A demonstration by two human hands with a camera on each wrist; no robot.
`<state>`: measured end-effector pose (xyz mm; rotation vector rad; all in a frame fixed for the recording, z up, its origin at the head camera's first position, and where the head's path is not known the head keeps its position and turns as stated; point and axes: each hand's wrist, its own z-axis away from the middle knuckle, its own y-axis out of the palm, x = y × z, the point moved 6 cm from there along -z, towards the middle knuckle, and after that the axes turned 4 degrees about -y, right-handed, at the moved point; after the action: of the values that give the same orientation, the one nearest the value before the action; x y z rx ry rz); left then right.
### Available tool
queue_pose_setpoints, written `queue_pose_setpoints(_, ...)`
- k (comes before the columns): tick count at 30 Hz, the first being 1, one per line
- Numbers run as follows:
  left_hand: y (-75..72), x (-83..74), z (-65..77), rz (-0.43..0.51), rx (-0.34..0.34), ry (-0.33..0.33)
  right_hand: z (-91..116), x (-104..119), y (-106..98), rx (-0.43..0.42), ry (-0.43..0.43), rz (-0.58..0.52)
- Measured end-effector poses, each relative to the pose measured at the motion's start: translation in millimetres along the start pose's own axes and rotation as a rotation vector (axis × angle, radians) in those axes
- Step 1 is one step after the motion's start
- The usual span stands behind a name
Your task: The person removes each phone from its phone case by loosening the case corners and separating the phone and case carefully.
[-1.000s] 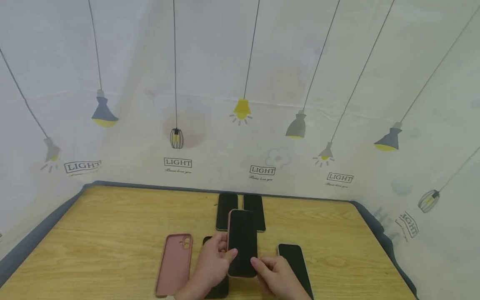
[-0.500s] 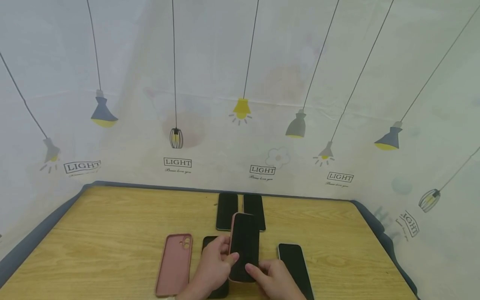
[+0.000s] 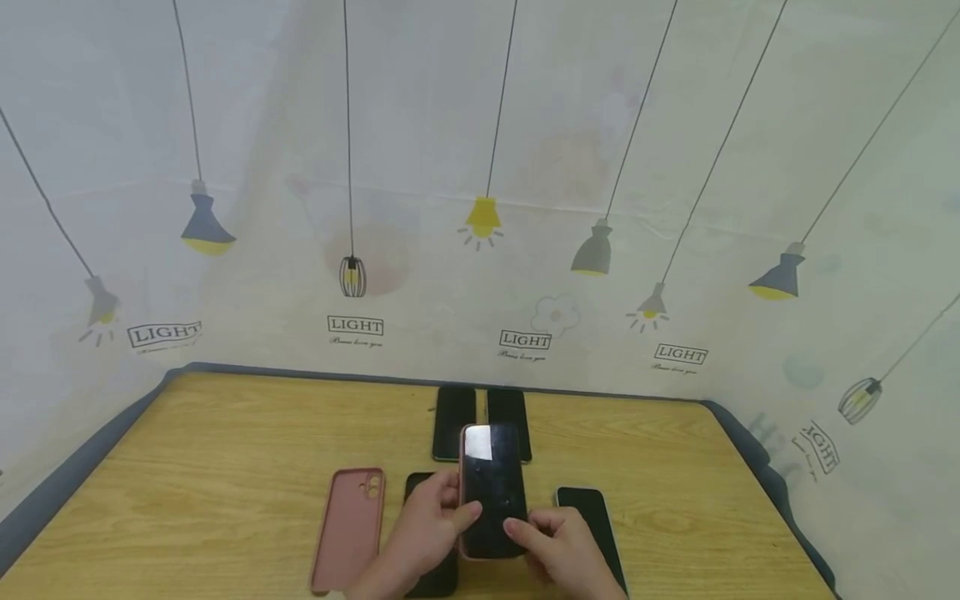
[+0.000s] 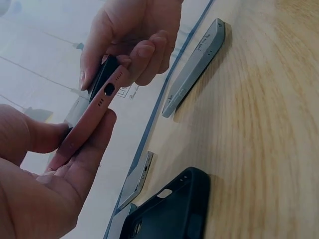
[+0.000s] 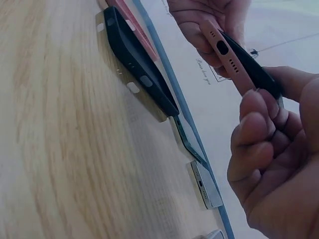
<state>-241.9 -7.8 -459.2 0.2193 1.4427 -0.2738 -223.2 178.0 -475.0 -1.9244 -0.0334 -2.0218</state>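
Both hands hold a black-screened phone in a pink phone case above the table. My left hand grips the left side, thumb on the screen and fingers beneath. At the lower right, my right hand pinches the phone and case, its thumb on the glass. In the right wrist view, the phone's dark edge stands proud of the case on my right hand's side. The case's bottom edge shows a charging-port cutout. Glare covers the screen's top left corner.
Another pink phone case lies at left. Beside it, partly under my left arm, is a black phone case. A pale-edged phone lies at right. Two dark phones lie at the back of the wooden table, near the printed cloth.
The phone and case have shifted slightly right and tilted, bringing a bright reflection onto the screen. My right thumb slid inward over the screen, then back toward the right edge.
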Motion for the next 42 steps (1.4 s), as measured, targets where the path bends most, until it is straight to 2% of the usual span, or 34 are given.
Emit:
queue_pose_setpoints(5,1.2,-0.9,1.2,0.021,0.044,0.024,0.3,-3.7,-9.6,-0.014,0.046,-0.058)
queue_pose_setpoints(10,1.6,-0.2,2.1,0.060,0.071,0.016,3.3,-1.0,-15.3,0.051,0.034,-0.140)
queue_pose_setpoints(14,0.5,1.8,0.8,0.054,0.069,-0.005,4.9,-0.3,-17.3,0.079,0.042,-0.201)
queue_pose_setpoints(24,1.6,9.2,0.0,0.073,0.070,-0.034,4.6,-8.4,-27.1,0.025,0.060,-0.248)
queue_pose_setpoints(29,3.1,11.5,-0.1,0.073,0.091,-0.070,3.5,-9.6,-33.1,0.007,0.090,-0.245)
queue_pose_setpoints(35,4.4,10.8,2.0,0.054,0.102,-0.064,4.2,-6.9,-38.7,-0.046,0.091,-0.220)
queue_pose_setpoints(42,6.6,16.0,1.0,0.027,0.107,-0.086,3.8,-7.7,-44.6,-0.109,0.094,-0.200)
